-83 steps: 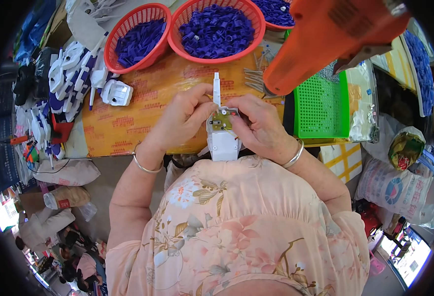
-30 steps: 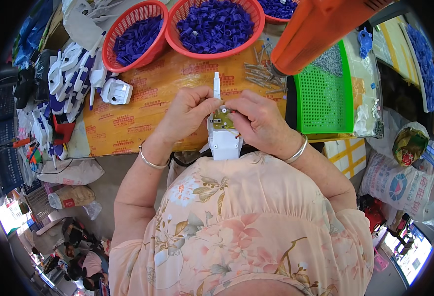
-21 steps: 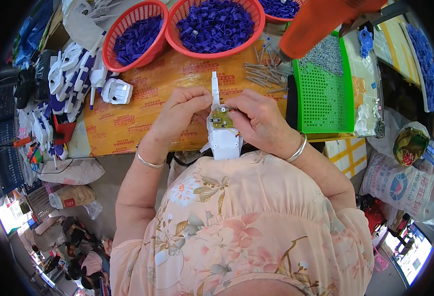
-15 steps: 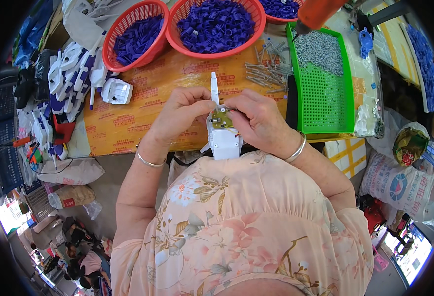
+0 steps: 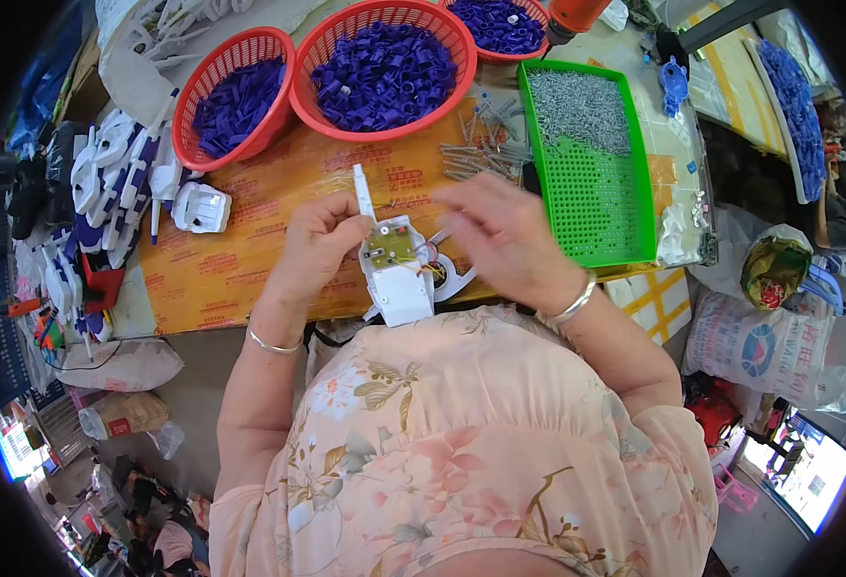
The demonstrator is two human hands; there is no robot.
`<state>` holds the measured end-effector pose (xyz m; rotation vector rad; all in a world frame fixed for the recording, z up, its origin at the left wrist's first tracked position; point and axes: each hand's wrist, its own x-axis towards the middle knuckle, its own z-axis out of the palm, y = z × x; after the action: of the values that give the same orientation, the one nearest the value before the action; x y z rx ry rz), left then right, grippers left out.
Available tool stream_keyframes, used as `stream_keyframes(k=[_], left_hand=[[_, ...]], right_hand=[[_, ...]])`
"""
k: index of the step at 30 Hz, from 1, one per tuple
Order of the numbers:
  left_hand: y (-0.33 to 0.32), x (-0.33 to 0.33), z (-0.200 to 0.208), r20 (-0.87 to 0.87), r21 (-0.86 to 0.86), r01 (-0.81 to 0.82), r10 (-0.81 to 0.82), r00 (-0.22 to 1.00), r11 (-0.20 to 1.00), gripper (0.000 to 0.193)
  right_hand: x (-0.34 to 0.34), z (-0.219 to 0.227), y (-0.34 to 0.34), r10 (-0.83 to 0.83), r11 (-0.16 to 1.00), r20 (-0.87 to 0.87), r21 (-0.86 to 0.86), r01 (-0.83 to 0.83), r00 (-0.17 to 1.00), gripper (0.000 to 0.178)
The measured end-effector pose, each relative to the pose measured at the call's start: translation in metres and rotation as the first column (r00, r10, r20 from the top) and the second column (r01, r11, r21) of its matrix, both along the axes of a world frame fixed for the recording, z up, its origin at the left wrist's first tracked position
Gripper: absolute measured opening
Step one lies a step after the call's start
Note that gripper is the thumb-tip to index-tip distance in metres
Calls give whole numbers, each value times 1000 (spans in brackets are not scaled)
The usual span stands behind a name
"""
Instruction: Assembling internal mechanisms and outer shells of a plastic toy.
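My left hand point(image 5: 322, 240) is closed on a slim white plastic housing point(image 5: 405, 293), gripping it near its narrow upper stem. The housing's near end rests against my clothing, at the table edge. A small green circuit board point(image 5: 391, 247) lies inside it, with thin yellow and red wires along its right side. Beside the housing, a white ring-shaped plastic part point(image 5: 454, 279) shows. My right hand point(image 5: 509, 236) is raised to the right of the housing, apart from it. Its fingers are smeared by motion, so whether they hold anything is hidden.
Red baskets point(image 5: 384, 125) of purple plastic parts stand at the back. Loose long screws point(image 5: 476, 162) lie beside a green tray point(image 5: 639, 221) of small screws. An orange power screwdriver point(image 5: 577, 13) hangs above. White-and-purple assembled pieces point(image 5: 120, 183) are piled at left.
My right hand has left the circuit board and moved off to the right. The housing now leans a little, uncovering the ring-shaped part. The whole view has shifted slightly.
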<state>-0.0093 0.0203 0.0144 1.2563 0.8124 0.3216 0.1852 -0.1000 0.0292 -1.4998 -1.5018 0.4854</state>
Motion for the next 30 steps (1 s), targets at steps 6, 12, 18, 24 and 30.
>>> stream_keyframes(k=[6, 12, 18, 24, 30], left_hand=[[-3, -6, -6, 25, -49, -83, 85, 996, 995, 11], [-10, 2, -8, 72, -61, -135, 139, 988, 989, 8], [-8, 5, -4, 131, -193, -130, 157, 979, 972, 11], [-9, 5, -4, 168, -270, -103, 152, 974, 957, 12], [-7, 5, -11, 163, -267, -87, 134, 977, 960, 11]], right_hand=[[43, 12, -7, -48, 989, 644, -77, 127, 764, 1], [37, 8, -3, 52, 990, 783, -121, 71, 620, 5], [40, 5, 8, 146, 983, 780, -183, -2, 608, 5], [48, 5, 13, 16, 1000, 235, 18, -20, 972, 12], [47, 7, 12, -179, 959, -536, -282, 25, 825, 13]])
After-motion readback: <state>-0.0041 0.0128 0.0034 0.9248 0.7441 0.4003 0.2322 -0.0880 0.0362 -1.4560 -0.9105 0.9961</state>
